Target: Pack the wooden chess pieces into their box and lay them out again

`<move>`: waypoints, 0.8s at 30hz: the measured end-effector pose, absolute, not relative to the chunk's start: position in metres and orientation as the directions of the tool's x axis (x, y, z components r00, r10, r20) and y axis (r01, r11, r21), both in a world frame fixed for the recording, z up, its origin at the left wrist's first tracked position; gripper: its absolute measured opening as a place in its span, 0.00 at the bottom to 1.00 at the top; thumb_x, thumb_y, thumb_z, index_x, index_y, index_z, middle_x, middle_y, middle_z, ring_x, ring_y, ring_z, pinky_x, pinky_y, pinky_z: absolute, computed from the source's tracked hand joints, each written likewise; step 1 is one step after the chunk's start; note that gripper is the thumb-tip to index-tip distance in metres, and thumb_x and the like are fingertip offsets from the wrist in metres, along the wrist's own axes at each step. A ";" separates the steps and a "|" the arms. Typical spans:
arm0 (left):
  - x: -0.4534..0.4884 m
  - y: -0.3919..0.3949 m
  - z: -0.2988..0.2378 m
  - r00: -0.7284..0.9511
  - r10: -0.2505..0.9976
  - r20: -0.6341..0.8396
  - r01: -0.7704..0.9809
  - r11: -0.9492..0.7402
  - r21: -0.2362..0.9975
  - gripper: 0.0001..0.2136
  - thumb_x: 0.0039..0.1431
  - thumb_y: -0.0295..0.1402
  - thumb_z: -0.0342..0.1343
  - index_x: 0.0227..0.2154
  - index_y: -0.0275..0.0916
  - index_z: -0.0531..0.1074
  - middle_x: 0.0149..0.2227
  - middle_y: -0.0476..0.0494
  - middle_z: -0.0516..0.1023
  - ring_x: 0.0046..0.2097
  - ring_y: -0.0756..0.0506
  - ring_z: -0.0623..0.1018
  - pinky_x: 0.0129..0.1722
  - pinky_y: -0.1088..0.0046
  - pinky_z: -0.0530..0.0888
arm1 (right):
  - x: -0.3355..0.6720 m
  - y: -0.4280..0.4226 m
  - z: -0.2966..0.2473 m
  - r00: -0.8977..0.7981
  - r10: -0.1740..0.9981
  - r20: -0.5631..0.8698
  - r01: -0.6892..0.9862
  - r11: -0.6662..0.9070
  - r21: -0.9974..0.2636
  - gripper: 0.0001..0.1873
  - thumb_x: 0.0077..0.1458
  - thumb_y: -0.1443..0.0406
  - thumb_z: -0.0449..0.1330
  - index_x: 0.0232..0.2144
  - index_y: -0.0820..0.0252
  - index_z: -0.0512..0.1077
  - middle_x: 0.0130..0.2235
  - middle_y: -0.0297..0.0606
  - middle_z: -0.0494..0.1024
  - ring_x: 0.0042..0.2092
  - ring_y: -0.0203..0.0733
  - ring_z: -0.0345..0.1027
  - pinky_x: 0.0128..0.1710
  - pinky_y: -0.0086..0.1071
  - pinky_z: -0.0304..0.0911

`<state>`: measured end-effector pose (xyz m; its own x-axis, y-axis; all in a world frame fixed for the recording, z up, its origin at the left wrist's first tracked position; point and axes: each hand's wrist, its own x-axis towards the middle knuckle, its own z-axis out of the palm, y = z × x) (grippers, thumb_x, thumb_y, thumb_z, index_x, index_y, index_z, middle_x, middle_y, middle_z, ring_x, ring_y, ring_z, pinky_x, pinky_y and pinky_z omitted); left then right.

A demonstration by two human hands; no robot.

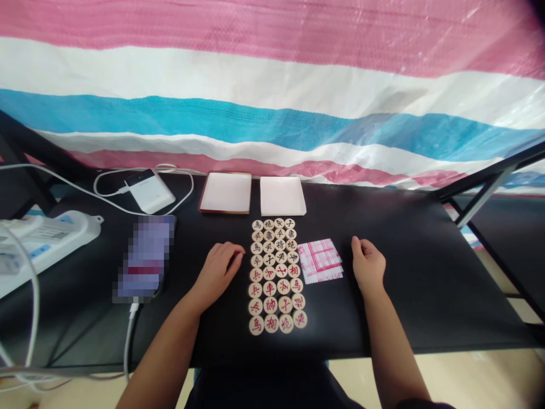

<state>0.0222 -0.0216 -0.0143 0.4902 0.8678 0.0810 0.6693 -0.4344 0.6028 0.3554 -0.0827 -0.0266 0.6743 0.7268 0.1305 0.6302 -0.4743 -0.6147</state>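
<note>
Xiangqi pieces (269, 258), round and pale wooden, lie in tight rows and columns on the black table (409, 255). Black characters mark the far rows, red ones the near rows. To their left my left hand (218, 270) rests on the table, fingers loosely bent and thumb a little apart, holding nothing. My right hand (368, 262) is a closed fist on the table, with nothing visible in it. Between that fist and the pieces lies a folded sheet with red lines (320, 260). Beyond the pieces sit two shallow box halves, one brown-edged (225, 193) and one white (283, 196).
A phone with a blurred screen (147, 255) lies at left, its charging cable (130, 335) running off the near edge. Behind it is a white power bank (151, 192) with a looping cable. A power strip (46, 244) is far left. Striped sheeting (272, 119) hangs behind the table.
</note>
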 end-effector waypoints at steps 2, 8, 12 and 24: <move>0.022 -0.021 -0.014 0.489 0.869 0.079 0.672 -0.433 0.601 0.08 0.60 0.34 0.43 0.35 0.40 0.66 0.35 0.46 0.72 0.37 0.45 0.68 0.41 0.65 0.65 | 0.355 -0.082 -0.026 0.677 0.725 0.125 0.626 -0.479 -0.615 0.22 0.53 0.51 0.48 0.15 0.59 0.58 0.16 0.27 0.55 0.21 0.31 0.50 0.23 0.28 0.47; 0.020 -0.021 -0.014 0.487 0.871 0.063 0.663 -0.416 0.622 0.09 0.61 0.35 0.42 0.35 0.40 0.66 0.35 0.45 0.72 0.38 0.45 0.68 0.40 0.66 0.65 | 0.354 -0.083 -0.024 0.677 0.728 0.111 0.616 -0.477 -0.627 0.21 0.53 0.53 0.49 0.15 0.59 0.57 0.16 0.27 0.54 0.21 0.31 0.49 0.23 0.27 0.47; 0.018 -0.020 -0.014 0.472 0.880 0.047 0.651 -0.385 0.654 0.09 0.61 0.36 0.42 0.34 0.41 0.66 0.34 0.45 0.72 0.38 0.45 0.69 0.39 0.66 0.66 | 0.354 -0.083 -0.024 0.683 0.723 0.102 0.611 -0.489 -0.623 0.21 0.53 0.52 0.49 0.15 0.59 0.58 0.16 0.27 0.55 0.21 0.31 0.50 0.22 0.27 0.46; 0.019 -0.020 -0.015 0.489 0.870 0.059 0.652 -0.409 0.639 0.08 0.62 0.34 0.42 0.34 0.40 0.66 0.35 0.46 0.71 0.38 0.44 0.68 0.40 0.66 0.65 | 0.352 -0.082 -0.022 0.681 0.727 0.089 0.606 -0.492 -0.625 0.21 0.53 0.53 0.48 0.15 0.59 0.57 0.16 0.27 0.55 0.21 0.31 0.50 0.23 0.27 0.47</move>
